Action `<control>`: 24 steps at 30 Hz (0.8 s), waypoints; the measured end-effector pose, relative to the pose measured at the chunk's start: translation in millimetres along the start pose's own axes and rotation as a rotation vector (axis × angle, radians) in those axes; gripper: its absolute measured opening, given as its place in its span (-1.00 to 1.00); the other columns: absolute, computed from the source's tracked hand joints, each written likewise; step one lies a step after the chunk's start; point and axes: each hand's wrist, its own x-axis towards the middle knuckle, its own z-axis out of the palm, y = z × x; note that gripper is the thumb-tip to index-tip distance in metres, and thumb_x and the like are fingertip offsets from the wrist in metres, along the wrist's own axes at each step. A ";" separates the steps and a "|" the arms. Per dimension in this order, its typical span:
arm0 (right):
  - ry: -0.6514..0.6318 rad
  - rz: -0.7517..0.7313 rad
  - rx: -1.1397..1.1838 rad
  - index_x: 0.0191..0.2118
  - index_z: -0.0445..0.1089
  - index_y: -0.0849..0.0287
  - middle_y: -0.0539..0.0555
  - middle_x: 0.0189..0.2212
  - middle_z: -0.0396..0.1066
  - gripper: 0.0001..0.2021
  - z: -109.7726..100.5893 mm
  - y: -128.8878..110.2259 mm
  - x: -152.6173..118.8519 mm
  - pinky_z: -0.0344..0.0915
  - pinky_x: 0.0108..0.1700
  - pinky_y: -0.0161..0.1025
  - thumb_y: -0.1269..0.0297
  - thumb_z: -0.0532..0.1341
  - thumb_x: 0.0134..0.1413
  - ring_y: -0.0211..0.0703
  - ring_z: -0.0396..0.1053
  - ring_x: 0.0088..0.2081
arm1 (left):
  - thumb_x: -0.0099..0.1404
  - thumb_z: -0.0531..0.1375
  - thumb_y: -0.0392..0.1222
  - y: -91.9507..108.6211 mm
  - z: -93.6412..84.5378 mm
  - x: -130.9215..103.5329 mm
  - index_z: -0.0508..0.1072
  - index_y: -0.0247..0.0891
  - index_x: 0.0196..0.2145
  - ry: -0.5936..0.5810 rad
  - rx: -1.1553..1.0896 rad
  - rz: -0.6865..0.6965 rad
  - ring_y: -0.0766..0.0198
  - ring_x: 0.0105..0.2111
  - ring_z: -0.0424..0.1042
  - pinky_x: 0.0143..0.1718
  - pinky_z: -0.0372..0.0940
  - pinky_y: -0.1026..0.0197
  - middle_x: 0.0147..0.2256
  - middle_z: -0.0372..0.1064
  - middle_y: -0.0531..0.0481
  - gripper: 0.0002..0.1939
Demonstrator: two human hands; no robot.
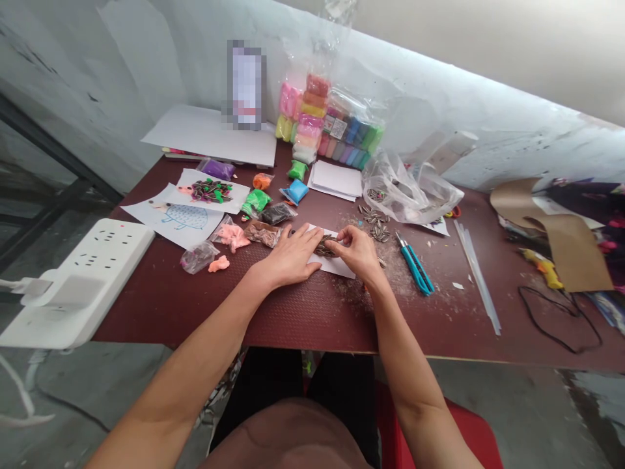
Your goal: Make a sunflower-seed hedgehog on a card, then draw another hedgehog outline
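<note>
A white card (336,266) lies on the table in front of me, with a cluster of striped sunflower seeds (323,246) on it. My left hand (295,254) rests flat over the card's left part, fingers stretched out, and hides some of it. At the right side of the cluster, my right hand (359,251) is closed in a pinch on a sunflower seed, mostly hidden by the fingertips. Loose sunflower seeds (379,231) lie in small piles just beyond my right hand. A small dark ball (291,232) shows beside my left fingers.
A teal utility knife (415,264) and clear glue sticks (477,277) lie to the right. Clay packets (256,202), a hedgehog drawing (183,218) and a seed-covered hedgehog card (234,195) are left. A plastic bag (415,192) stands behind; a power strip (92,273) sits at the left edge.
</note>
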 end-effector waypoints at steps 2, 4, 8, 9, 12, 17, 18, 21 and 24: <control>0.000 0.010 -0.005 -0.37 0.40 0.11 -0.03 -0.43 0.42 -0.77 -0.1 0.1 0.2 0.10 -0.29 -0.25 0.09 0.37 -0.02 -0.18 0.30 -0.37 | 0.43 0.10 -0.07 -1.4 0.8 0.2 0.00 -0.33 0.48 0.009 -0.009 0.008 -0.16 0.50 -0.15 0.43 -0.23 -0.37 0.48 -0.04 -0.29 -0.24; -0.003 0.017 -0.005 -0.37 0.40 0.11 -0.04 -0.44 0.42 -0.78 -0.5 0.1 0.2 0.10 -0.29 -0.25 0.11 0.37 -0.03 -0.18 0.31 -0.37 | 0.43 0.10 -0.07 -3.3 2.5 0.6 0.01 -0.31 0.48 0.020 -0.012 0.016 -0.16 0.50 -0.14 0.43 -0.23 -0.37 0.47 -0.03 -0.29 -0.25; 0.001 -0.009 0.020 -0.35 0.41 0.11 -0.01 -0.40 0.44 -0.74 -1.5 -1.3 -1.2 0.12 -0.27 -0.25 0.04 0.36 -0.02 -0.16 0.32 -0.35 | 0.44 0.09 -0.06 -5.8 4.5 1.1 0.00 -0.27 0.48 0.032 -0.017 0.025 -0.15 0.50 -0.14 0.43 -0.23 -0.36 0.47 -0.02 -0.30 -0.25; 0.001 -0.019 0.023 -0.34 0.41 0.10 0.00 -0.39 0.44 -0.71 -1.7 -2.0 -1.8 0.13 -0.26 -0.25 0.00 0.37 -0.02 -0.16 0.33 -0.34 | 0.44 0.09 -0.06 -5.6 4.3 1.0 0.00 -0.27 0.48 0.031 -0.018 0.026 -0.15 0.50 -0.13 0.43 -0.22 -0.36 0.47 -0.02 -0.30 -0.25; -0.004 -0.025 -0.002 -0.36 0.39 0.10 0.01 -0.37 0.45 -0.66 -1.6 -3.8 -3.3 0.12 -0.25 -0.24 -0.05 0.41 -0.07 -0.14 0.33 -0.32 | 0.44 0.09 -0.08 -3.6 2.1 0.4 0.03 -0.28 0.47 0.022 -0.014 0.018 -0.15 0.50 -0.13 0.43 -0.22 -0.36 0.47 -0.01 -0.27 -0.27; -0.001 -0.012 -0.020 -0.36 0.39 0.10 0.00 -0.36 0.45 -0.66 0.1 -2.5 -3.2 0.12 -0.25 -0.25 -0.03 0.42 -0.08 -0.14 0.33 -0.31 | 0.44 0.09 -0.10 -1.3 0.1 -0.5 0.04 -0.29 0.47 -0.002 -0.004 0.006 -0.14 0.51 -0.17 0.45 -0.25 -0.35 0.49 -0.05 -0.25 -0.28; -0.002 -0.009 -0.021 -0.37 0.39 0.10 0.00 -0.36 0.45 -0.66 0.4 -2.1 -3.0 0.11 -0.25 -0.25 -0.03 0.42 -0.08 -0.14 0.32 -0.31 | 0.44 0.09 -0.10 -1.5 0.4 -0.5 0.04 -0.28 0.47 -0.001 -0.005 0.010 -0.14 0.51 -0.16 0.44 -0.25 -0.35 0.49 -0.05 -0.25 -0.28; -0.007 0.000 -0.026 -0.38 0.38 0.10 -0.01 -0.38 0.44 -0.66 0.9 -1.5 -2.5 0.11 -0.25 -0.25 -0.02 0.42 -0.08 -0.15 0.32 -0.32 | 0.45 0.08 -0.08 -1.9 1.3 -0.5 0.03 -0.28 0.48 0.003 -0.004 0.016 -0.15 0.50 -0.16 0.44 -0.24 -0.37 0.49 -0.06 -0.26 -0.28; -0.004 -0.003 -0.015 -0.37 0.38 0.10 -0.01 -0.39 0.43 -0.67 -0.9 -0.3 -1.5 0.11 -0.26 -0.24 -0.01 0.42 -0.07 -0.16 0.31 -0.33 | 0.45 0.08 -0.09 -0.9 0.8 -0.7 0.01 -0.30 0.48 -0.003 0.002 0.011 -0.15 0.50 -0.16 0.44 -0.25 -0.37 0.49 -0.07 -0.27 -0.27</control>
